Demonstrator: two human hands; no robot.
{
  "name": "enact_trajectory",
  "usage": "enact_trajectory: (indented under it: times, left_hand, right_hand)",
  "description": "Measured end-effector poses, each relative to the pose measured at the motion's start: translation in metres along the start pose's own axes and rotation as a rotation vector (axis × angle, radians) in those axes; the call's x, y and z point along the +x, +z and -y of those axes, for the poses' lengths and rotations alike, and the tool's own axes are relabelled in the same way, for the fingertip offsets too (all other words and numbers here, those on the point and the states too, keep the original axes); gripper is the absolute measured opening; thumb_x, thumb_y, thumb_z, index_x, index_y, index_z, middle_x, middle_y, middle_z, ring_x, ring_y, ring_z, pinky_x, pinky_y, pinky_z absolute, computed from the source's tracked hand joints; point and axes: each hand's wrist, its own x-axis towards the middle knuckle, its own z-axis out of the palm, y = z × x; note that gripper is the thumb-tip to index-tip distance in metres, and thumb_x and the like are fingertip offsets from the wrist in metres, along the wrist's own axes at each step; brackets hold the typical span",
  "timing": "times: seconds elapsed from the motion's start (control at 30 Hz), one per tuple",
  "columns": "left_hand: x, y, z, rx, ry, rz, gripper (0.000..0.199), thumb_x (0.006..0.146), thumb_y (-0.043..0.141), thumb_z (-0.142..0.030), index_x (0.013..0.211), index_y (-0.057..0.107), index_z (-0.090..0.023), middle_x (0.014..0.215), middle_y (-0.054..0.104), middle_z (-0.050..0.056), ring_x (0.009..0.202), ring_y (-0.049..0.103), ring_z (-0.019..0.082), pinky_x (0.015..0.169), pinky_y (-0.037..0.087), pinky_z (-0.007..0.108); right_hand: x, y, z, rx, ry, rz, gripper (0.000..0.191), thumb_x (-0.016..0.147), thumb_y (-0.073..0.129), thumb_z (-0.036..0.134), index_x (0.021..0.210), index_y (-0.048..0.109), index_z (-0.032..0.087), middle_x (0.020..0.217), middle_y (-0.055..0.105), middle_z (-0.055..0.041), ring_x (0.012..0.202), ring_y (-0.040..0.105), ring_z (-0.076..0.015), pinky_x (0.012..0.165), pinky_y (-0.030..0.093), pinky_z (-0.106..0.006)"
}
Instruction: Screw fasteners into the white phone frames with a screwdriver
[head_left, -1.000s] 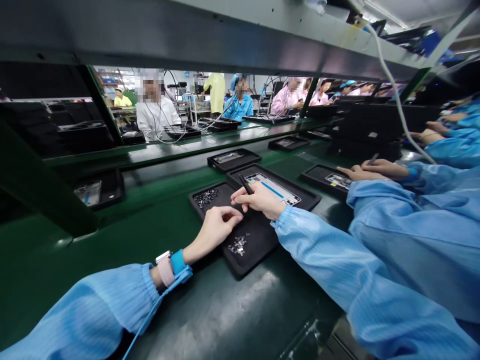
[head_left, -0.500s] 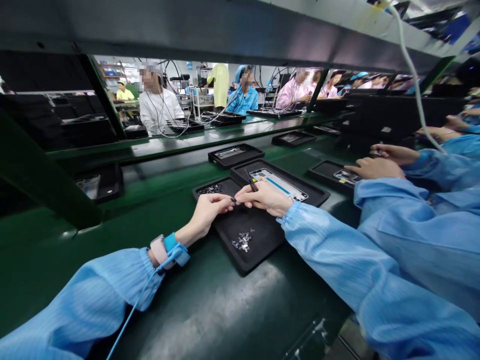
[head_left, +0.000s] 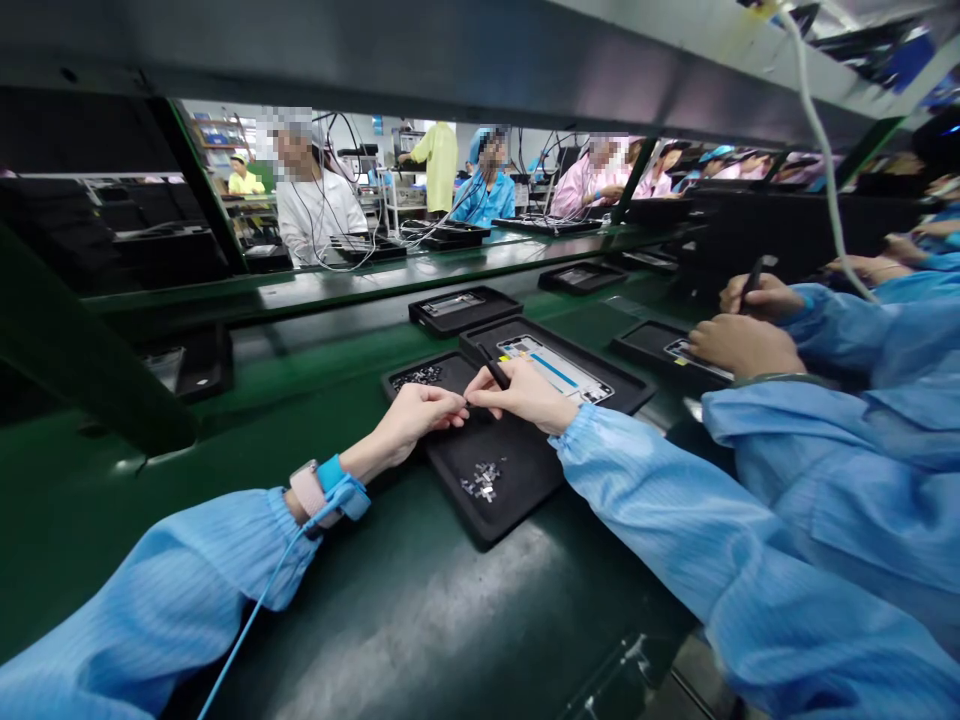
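Note:
My left hand (head_left: 420, 418) is closed in a pinch above the black tray (head_left: 491, 520); what its fingertips hold is too small to name. Fingertip to fingertip with it, my right hand (head_left: 521, 395) grips a black pen-like tool (head_left: 493, 367), its shaft slanting up and left. Small silvery parts (head_left: 484, 482) lie in the near part of the tray, and small dark parts (head_left: 421, 376) lie in its far left part. Just behind my right hand, a white device frame with a blue strip (head_left: 559, 368) rests in another black tray (head_left: 637, 392).
At the right, a co-worker's hands (head_left: 746, 345) are over another tray (head_left: 637, 340). Further trays (head_left: 465, 322) stand behind on the green bench (head_left: 360, 590). A metal beam (head_left: 375, 60) crosses overhead, and a green post (head_left: 97, 350) slants at the left. A blue cord (head_left: 251, 640) hangs from my left wrist.
My right fingers have curled closer together, and the black tool in them has tilted slightly. The co-worker's far hand has moved left and now shows a dark tool upright.

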Motion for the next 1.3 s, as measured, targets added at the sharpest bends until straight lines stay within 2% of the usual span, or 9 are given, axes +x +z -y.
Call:
enact_trajectory:
  times: [0.27, 0.47, 0.7, 0.93, 1.3]
  left_hand:
    - [0.001, 0.000, 0.000, -0.074, -0.017, -0.038, 0.008, 0.068, 0.062, -0.014, 0.064, 0.068, -0.010, 0.060, 0.065, 0.003, 0.054, 0.055, 0.007, 0.055, 0.041, 0.018]
    - [0.002, 0.002, 0.001, -0.103, -0.020, -0.037, 0.009, 0.069, 0.061, -0.012, 0.063, 0.068, -0.009, 0.058, 0.064, 0.003, 0.055, 0.055, 0.007, 0.056, 0.041, 0.019]
    - [0.002, 0.002, 0.001, -0.129, -0.039, -0.038, 0.008, 0.067, 0.063, -0.013, 0.063, 0.069, -0.008, 0.059, 0.064, 0.004, 0.056, 0.055, 0.007, 0.057, 0.042, 0.019]
    - [0.004, 0.001, 0.003, -0.147, -0.029, -0.034, 0.008, 0.063, 0.067, -0.016, 0.064, 0.070, -0.008, 0.060, 0.065, 0.005, 0.057, 0.056, 0.008, 0.057, 0.043, 0.020]
    - [0.002, 0.001, 0.006, -0.180, 0.017, -0.029, 0.009, 0.061, 0.070, -0.015, 0.068, 0.069, -0.008, 0.061, 0.066, 0.005, 0.060, 0.059, 0.009, 0.063, 0.046, 0.020]
  right_hand:
    - [-0.001, 0.003, 0.001, 0.021, -0.002, -0.048, 0.010, 0.064, 0.062, 0.020, 0.065, 0.063, 0.011, 0.048, 0.054, 0.0026, 0.041, 0.046, -0.0057, 0.043, 0.034, -0.018]
    - [-0.001, 0.009, -0.003, 0.024, 0.006, -0.045, 0.012, 0.064, 0.062, 0.022, 0.067, 0.063, 0.010, 0.054, 0.057, 0.0009, 0.042, 0.045, -0.0054, 0.043, 0.035, -0.018]
    - [0.000, 0.012, -0.011, -0.087, -0.064, -0.106, 0.012, 0.068, 0.059, 0.024, 0.069, 0.062, 0.012, 0.057, 0.059, -0.0002, 0.044, 0.047, -0.0062, 0.044, 0.037, -0.018]
    - [0.000, 0.011, -0.012, -0.155, -0.089, -0.104, 0.013, 0.070, 0.058, 0.025, 0.071, 0.061, 0.013, 0.059, 0.060, -0.0008, 0.046, 0.049, -0.0072, 0.046, 0.040, -0.018]
    - [0.000, 0.018, -0.014, -0.012, -0.042, -0.145, 0.015, 0.068, 0.060, 0.026, 0.073, 0.060, 0.012, 0.059, 0.056, 0.0017, 0.043, 0.042, -0.0047, 0.043, 0.036, -0.018]
